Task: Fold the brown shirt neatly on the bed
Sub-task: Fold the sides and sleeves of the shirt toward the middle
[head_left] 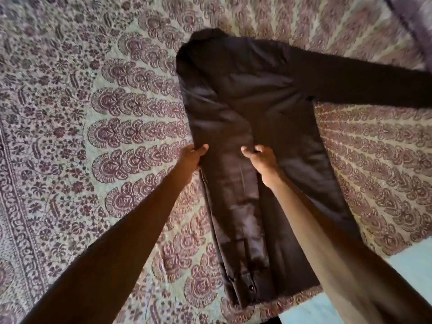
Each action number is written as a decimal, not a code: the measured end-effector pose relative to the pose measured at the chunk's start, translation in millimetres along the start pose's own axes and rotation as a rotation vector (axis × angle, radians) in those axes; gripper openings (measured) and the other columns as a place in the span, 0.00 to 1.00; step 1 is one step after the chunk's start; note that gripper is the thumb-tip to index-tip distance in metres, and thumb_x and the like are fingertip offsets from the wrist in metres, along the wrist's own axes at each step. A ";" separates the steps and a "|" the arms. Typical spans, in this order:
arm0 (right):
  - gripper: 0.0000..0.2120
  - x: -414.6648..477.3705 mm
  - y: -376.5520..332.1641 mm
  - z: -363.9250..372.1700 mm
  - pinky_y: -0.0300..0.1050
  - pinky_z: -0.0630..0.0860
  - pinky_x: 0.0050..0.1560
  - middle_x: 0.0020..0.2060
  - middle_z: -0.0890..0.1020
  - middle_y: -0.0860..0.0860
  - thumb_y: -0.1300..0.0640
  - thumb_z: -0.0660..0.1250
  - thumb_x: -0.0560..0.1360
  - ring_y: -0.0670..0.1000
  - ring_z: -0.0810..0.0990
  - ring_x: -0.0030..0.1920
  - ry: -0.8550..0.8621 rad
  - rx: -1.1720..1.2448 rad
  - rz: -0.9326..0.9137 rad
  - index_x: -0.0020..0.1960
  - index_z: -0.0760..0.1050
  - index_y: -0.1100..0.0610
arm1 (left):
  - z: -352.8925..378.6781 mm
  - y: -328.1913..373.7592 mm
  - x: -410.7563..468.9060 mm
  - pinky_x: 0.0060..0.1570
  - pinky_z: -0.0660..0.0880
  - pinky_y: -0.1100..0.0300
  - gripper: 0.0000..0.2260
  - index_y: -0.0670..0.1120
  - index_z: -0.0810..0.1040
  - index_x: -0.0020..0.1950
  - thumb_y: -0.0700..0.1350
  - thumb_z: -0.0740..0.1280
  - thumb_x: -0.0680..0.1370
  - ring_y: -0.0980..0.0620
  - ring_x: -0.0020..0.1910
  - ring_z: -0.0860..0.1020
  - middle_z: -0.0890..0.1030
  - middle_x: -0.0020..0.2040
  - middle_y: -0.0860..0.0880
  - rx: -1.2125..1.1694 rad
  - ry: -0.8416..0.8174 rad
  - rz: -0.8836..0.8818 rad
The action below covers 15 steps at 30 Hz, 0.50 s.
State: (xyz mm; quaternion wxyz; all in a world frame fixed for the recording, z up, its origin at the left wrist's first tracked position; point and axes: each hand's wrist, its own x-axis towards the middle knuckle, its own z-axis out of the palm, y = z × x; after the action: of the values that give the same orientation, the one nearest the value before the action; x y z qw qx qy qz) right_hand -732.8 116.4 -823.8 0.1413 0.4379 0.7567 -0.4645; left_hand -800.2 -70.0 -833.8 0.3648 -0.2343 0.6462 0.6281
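OK, brown shirt point(264, 141) lies flat on the bed point(77, 118), collar end away from the person, hem end nearest them. The bed carries a paisley-patterned spread in cream and maroon. The shirt's left side looks folded inward over its body, giving a straight long edge on that side, with a sleeve lying lengthwise down the body toward the hem. The other sleeve point(364, 83) sticks straight out from the shirt's upper right, reaching the frame edge, flat on the spread. A button point(251, 288) and cuff-like edge show close to the shirt's hem.

Left hand point(194, 157) sits at the shirt's left edge about mid-length, fingers curled around the fabric edge, thumb on top: gripping the shirt. Right hand point(261, 157) rests on the shirt's middle, level with the left hand, thumb and fingers pinched closed on a small ridge of cloth where the folded layer ends. Both forearms are bare, reaching in from the near side; the right forearm crosses over the shirt's lower right part.

Beyond the shirt's hem on the right, a pale blue sheet point(327, 309) shows past the spread's border. A greyish fabric mass point(413, 17) lies beyond the outstretched sleeve, blurry, cannot tell what.
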 end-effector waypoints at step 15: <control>0.23 95.2 -99.6 9.3 0.58 0.75 0.56 0.53 0.79 0.51 0.30 0.64 0.69 0.56 0.78 0.55 0.096 -0.510 -0.307 0.54 0.76 0.46 | 1.4 197.2 142.3 0.36 0.73 0.67 0.25 0.45 0.60 0.71 0.38 0.66 0.76 0.51 0.36 0.75 0.74 0.46 0.51 0.641 0.356 0.620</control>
State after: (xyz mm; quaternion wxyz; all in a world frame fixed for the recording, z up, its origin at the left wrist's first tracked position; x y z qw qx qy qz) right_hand -868.6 140.8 -830.1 0.1388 0.2900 0.9122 -0.2541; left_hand -1038.9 -26.6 -816.3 0.0979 -0.0104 0.8991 0.4265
